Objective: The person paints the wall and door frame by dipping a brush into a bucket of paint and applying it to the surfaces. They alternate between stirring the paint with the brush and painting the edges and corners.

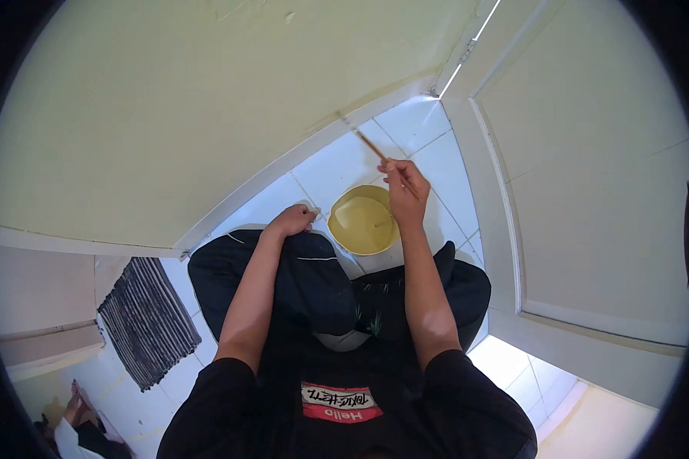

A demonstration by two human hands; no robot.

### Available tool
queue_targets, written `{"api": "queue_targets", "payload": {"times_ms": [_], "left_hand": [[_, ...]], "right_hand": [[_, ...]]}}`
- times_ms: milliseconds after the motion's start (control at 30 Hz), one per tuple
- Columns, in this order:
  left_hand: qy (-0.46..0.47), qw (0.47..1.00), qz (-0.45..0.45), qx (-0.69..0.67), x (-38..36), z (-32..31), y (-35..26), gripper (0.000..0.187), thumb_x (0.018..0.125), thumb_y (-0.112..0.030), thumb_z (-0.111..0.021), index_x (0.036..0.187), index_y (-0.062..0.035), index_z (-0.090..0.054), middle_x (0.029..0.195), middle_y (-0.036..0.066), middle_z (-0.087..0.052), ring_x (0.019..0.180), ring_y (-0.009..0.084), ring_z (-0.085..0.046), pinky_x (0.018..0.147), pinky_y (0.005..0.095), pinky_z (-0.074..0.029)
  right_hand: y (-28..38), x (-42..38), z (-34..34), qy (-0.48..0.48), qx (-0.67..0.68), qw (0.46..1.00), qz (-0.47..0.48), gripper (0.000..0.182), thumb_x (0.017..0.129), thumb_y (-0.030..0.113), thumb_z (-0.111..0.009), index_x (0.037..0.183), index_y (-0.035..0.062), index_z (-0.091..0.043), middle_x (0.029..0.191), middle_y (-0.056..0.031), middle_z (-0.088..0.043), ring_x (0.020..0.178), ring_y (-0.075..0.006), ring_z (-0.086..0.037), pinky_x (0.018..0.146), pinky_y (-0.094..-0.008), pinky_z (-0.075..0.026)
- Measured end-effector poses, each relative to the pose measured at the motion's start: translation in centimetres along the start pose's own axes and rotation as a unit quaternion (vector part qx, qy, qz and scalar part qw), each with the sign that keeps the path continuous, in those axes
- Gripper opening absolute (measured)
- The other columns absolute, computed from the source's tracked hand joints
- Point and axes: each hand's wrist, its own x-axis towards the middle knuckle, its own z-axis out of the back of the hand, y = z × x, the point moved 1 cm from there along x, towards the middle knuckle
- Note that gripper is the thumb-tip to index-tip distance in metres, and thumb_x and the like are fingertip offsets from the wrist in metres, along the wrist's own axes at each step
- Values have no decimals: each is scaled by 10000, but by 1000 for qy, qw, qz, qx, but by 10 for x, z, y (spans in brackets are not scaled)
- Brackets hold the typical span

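1. The thin brown wooden-handled brush point(375, 147) is pinched in the right hand point(403, 193); its long axis runs from the fingers up and to the left, and its far end lies at the base of the pale yellow-green painted wall point(207, 99), where the wall meets the white skirting strip.
2. The right hand is closed around the handle's lower part, the fingers curled tight and the forearm stretched forward over the knee.
3. The round yellow plastic bowl point(362, 220) sits on the white tiled floor point(337, 164), directly below the right hand and between the two hands; it is nearer the right one.
4. The left hand point(291, 220) rests on the dark trouser knee with its fingers curled in; it seems to hold nothing, though its palm is hidden.
5. The white panelled door point(589, 191) stands to the right, slightly ajar.
6. A grey striped mat point(147, 317) lies on the floor well to the left.
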Motion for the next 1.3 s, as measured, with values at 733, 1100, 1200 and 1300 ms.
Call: {"api": "queue_targets", "payload": {"times_ms": [733, 1100, 1200, 1300], "left_hand": [[1, 1000, -4, -10, -2, 1, 0, 482, 940, -461, -547, 909, 7, -660, 817, 116, -706, 771, 221, -665, 764, 349, -504], [-1, 1000, 11, 4, -7, 4, -6, 464, 946, -452, -553, 935, 0, -657, 833, 106, -705, 779, 212, -663, 760, 345, -506], [7, 1000, 11, 3, -5, 5, -5, 424, 959, -413, -556, 952, 0, -651, 831, 93, -698, 773, 189, -655, 743, 332, -513], [9, 1000, 10, 9, -3, 3, -5, 413, 958, -405, -556, 941, -3, -650, 827, 90, -693, 766, 190, -650, 735, 330, -510]], "right_hand": [[6, -6, -11, 29, 28, 999, 23, 111, 943, 59, -619, 931, -37, -673, 838, -123, -727, 815, -171, -716, 753, -282, -559], [5, -16, -17, 119, 8, 992, 41, 126, 965, 63, -598, 960, -46, -661, 875, -126, -724, 855, -168, -714, 775, -271, -554], [11, -12, -13, 16, -13, 999, 45, 122, 962, 57, -600, 949, -48, -661, 872, -126, -724, 851, -165, -712, 774, -274, -556], [6, -14, -16, 25, -12, 997, 73, 102, 930, 44, -620, 924, -44, -672, 839, -128, -725, 808, -165, -714, 717, -284, -554]]}}
